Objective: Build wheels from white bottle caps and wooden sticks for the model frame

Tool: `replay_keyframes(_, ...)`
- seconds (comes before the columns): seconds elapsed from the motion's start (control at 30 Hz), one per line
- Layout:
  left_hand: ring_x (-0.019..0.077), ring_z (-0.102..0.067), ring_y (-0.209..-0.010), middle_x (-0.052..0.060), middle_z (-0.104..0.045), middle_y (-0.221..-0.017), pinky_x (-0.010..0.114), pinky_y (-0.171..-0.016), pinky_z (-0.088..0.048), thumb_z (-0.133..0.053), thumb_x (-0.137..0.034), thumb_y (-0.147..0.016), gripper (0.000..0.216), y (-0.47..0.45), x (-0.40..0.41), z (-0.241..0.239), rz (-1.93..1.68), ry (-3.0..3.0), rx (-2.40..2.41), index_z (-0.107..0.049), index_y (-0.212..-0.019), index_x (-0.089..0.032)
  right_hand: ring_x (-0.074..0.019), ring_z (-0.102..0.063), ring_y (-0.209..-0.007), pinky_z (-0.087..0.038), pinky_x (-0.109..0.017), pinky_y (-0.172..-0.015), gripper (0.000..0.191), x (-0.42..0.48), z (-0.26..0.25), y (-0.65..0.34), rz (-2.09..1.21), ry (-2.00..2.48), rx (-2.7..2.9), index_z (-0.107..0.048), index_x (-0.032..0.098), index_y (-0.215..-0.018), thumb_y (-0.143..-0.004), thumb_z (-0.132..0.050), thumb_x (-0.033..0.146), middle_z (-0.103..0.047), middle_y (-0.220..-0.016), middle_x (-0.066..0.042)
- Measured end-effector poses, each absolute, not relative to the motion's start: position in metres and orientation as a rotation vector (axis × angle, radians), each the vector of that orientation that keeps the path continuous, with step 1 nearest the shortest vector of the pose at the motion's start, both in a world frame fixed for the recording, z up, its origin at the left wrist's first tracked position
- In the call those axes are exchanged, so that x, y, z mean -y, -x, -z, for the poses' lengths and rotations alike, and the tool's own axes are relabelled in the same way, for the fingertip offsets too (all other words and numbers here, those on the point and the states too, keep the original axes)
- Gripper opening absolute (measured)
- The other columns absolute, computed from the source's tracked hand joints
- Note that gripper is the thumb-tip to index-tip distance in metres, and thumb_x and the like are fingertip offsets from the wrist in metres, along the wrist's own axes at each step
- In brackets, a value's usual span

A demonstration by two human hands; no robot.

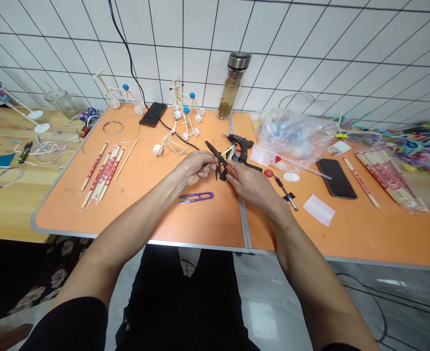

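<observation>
My right hand (253, 185) is wrapped round a dark, long-nosed tool with a red handle (231, 169). Its dark end points up and left, across the front of my left hand (196, 167). The fingers of that left hand are pinched together near the tool; whatever they hold is too small to make out. Purple-handled thread snips (201, 196) lie on the table just below my hands. Behind the red-handled tool rests a black glue gun (240, 145). Little stick-built tricycles with white wheels and blue tops, such as one model (186, 111), stand farther back.
Wrapped chopsticks (107, 173) lie left on the orange table (156, 219). A glass tea bottle (229, 90) stands at the back. A plastic bag (291, 134), a phone (336, 179), a pen (285, 192) and packed chopsticks (388, 178) lie right. A black cable (129, 51) hangs down behind.
</observation>
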State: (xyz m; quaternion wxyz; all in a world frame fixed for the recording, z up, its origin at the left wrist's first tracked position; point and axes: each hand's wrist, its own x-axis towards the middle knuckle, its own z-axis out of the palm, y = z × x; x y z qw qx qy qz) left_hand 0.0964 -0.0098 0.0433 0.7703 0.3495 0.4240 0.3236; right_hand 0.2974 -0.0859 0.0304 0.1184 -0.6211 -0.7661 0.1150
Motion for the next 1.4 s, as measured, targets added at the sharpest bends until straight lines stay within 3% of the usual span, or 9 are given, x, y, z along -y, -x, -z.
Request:
replay_keyframes(0.2,0.0013,-0.032,-0.038,0.000,-0.058,-0.055,0.013,-0.039,-0.015,-0.068,0.000,-0.087,0.028,-0.096,0.009,-0.046,-0.683,-0.770,-0.935,-0.058,-0.066,-0.015,-0.0368,-0.078,-0.101,-0.044,-0.039,-0.077,0.021,0.082,-0.026,-0.299,-0.381,1.825,2.190,-0.068,0.024,-0.115,-0.113,-0.050,0.032,-0.084,-0.116,-0.016)
replay_keyframes(0.47,0.0024,-0.034,-0.038,-0.003,-0.056,-0.055,0.014,-0.038,-0.016,-0.066,-0.002,-0.094,0.031,-0.075,0.053,-0.046,-0.756,-0.784,-0.982,-0.057,-0.068,-0.017,-0.0350,-0.078,-0.107,-0.052,-0.039,-0.085,0.017,0.101,-0.023,-0.284,-0.699,1.693,2.147,-0.065,0.024,-0.117,-0.112,-0.052,0.033,-0.084,-0.120,-0.015)
replay_keyframes(0.73,0.0010,-0.027,-0.036,-0.006,-0.048,-0.053,0.013,-0.038,-0.013,-0.070,-0.006,-0.097,0.031,-0.044,0.098,-0.041,-0.766,-0.685,-1.048,-0.058,-0.070,-0.016,-0.0300,-0.077,-0.100,-0.047,-0.035,-0.079,0.013,0.116,-0.037,-0.256,-0.785,1.709,2.298,-0.065,0.024,-0.107,-0.114,-0.055,0.030,-0.084,-0.114,-0.014)
replay_keyframes(0.83,0.0011,-0.025,-0.037,-0.007,-0.045,-0.053,0.014,-0.039,-0.013,-0.063,-0.007,-0.104,0.029,-0.034,0.105,-0.039,-0.758,-0.672,-1.070,-0.063,-0.076,-0.015,-0.0271,-0.076,-0.097,-0.045,-0.033,-0.077,0.017,0.117,-0.043,-0.246,-0.842,1.740,2.341,-0.063,0.024,-0.101,-0.115,-0.055,0.030,-0.084,-0.111,-0.013)
replay_keyframes(1.0,0.0014,-0.023,-0.036,-0.007,-0.041,-0.051,0.014,-0.040,-0.011,-0.049,-0.004,-0.111,0.038,-0.028,0.108,-0.042,-0.740,-0.630,-1.130,-0.057,-0.076,-0.016,-0.0248,-0.073,-0.093,-0.043,-0.032,-0.075,0.022,0.112,-0.043,-0.232,-0.864,1.748,2.402,-0.059,0.023,-0.096,-0.115,-0.055,0.033,-0.082,-0.108,-0.013)
replay_keyframes(1.1,0.0018,-0.022,-0.036,-0.007,-0.041,-0.051,0.014,-0.039,-0.010,-0.047,-0.003,-0.111,0.038,-0.026,0.109,-0.044,-0.733,-0.627,-1.130,-0.059,-0.077,-0.015,-0.0276,-0.075,-0.097,-0.044,-0.034,-0.078,0.027,0.107,-0.042,-0.227,-0.817,1.752,2.423,-0.064,0.023,-0.100,-0.118,-0.050,0.037,-0.083,-0.110,-0.014)
replay_keyframes(1.27,0.0013,-0.023,-0.037,-0.004,-0.047,-0.052,0.014,-0.037,-0.012,-0.057,-0.005,-0.108,0.040,-0.009,0.112,-0.043,-0.729,-0.645,-1.113,-0.055,-0.070,-0.016,-0.0379,-0.077,-0.118,-0.046,-0.039,-0.082,0.033,0.095,-0.042,-0.237,-0.575,1.919,2.547,-0.071,0.020,-0.126,-0.116,-0.054,0.047,-0.081,-0.135,-0.022)
replay_keyframes(1.4,0.0044,-0.035,-0.039,-0.002,-0.054,-0.057,0.014,-0.037,-0.024,-0.057,0.002,-0.103,0.028,0.015,0.107,-0.042,-0.815,-0.595,-1.075,-0.067,-0.081,-0.013,-0.0400,-0.076,-0.122,-0.048,-0.042,-0.083,0.040,0.088,-0.032,-0.261,-0.421,1.972,2.521,-0.069,0.020,-0.127,-0.116,-0.053,0.055,-0.081,-0.135,-0.021)
